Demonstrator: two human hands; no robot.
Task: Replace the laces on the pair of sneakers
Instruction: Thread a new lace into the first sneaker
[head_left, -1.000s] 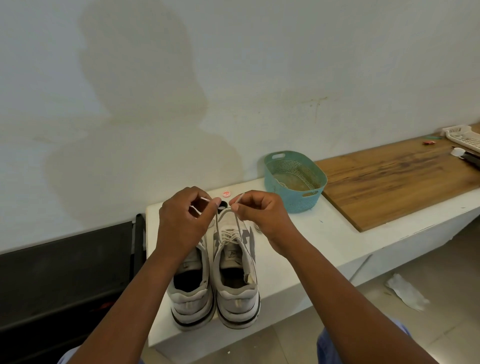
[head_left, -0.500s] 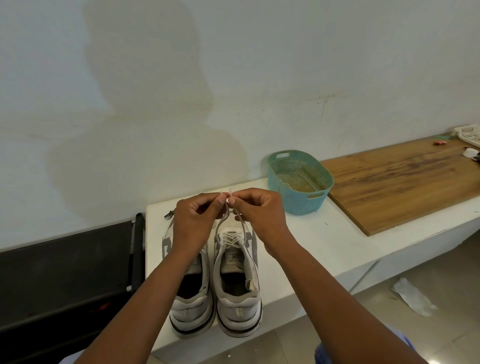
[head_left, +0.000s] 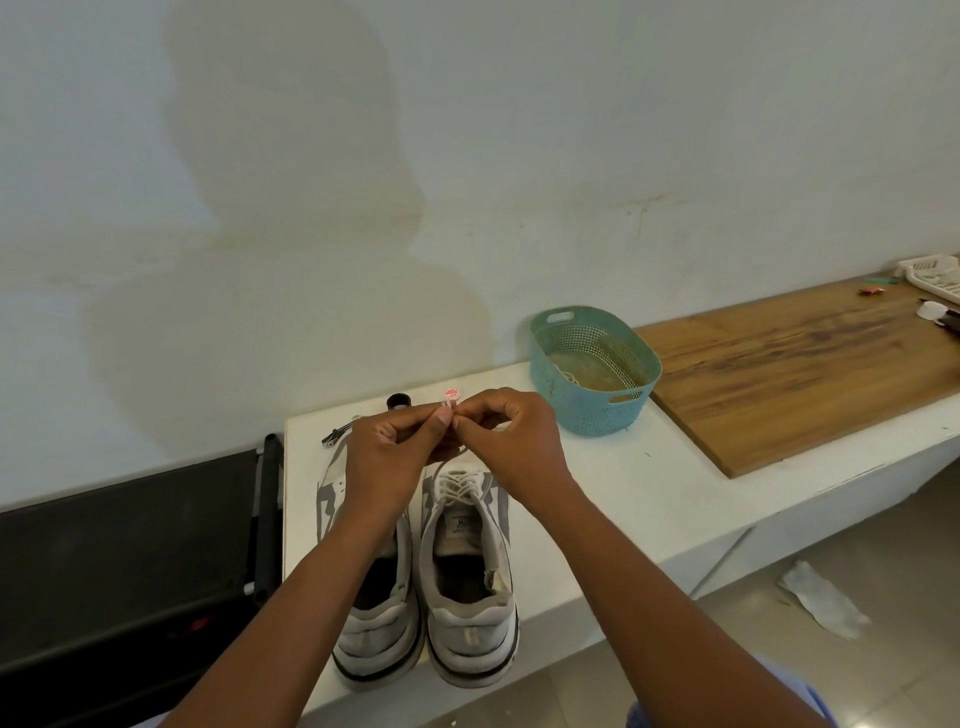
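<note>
Two worn white and grey sneakers stand side by side on the white counter (head_left: 623, 483), heels toward me. The right sneaker (head_left: 470, 566) has a white lace (head_left: 457, 486) crossed over its tongue. My forearm covers much of the left sneaker (head_left: 371, 623). Both hands meet above the toes. My left hand (head_left: 395, 452) and my right hand (head_left: 511, 441) pinch the white lace ends together between thumb and fingertips. The lace runs down from my fingers to the right sneaker.
A teal perforated basket (head_left: 597, 369) sits behind right of the shoes. A wooden board (head_left: 800, 374) lies further right, with a white tray (head_left: 935, 273) at its far end. A black cap (head_left: 399, 400), a red-white sticker (head_left: 451, 393) and a small metal clip (head_left: 337, 434) lie behind my hands.
My hands came together over the toes and now pinch the lace ends at one point. The camera view tilted slightly, showing more of the counter behind the shoes.
</note>
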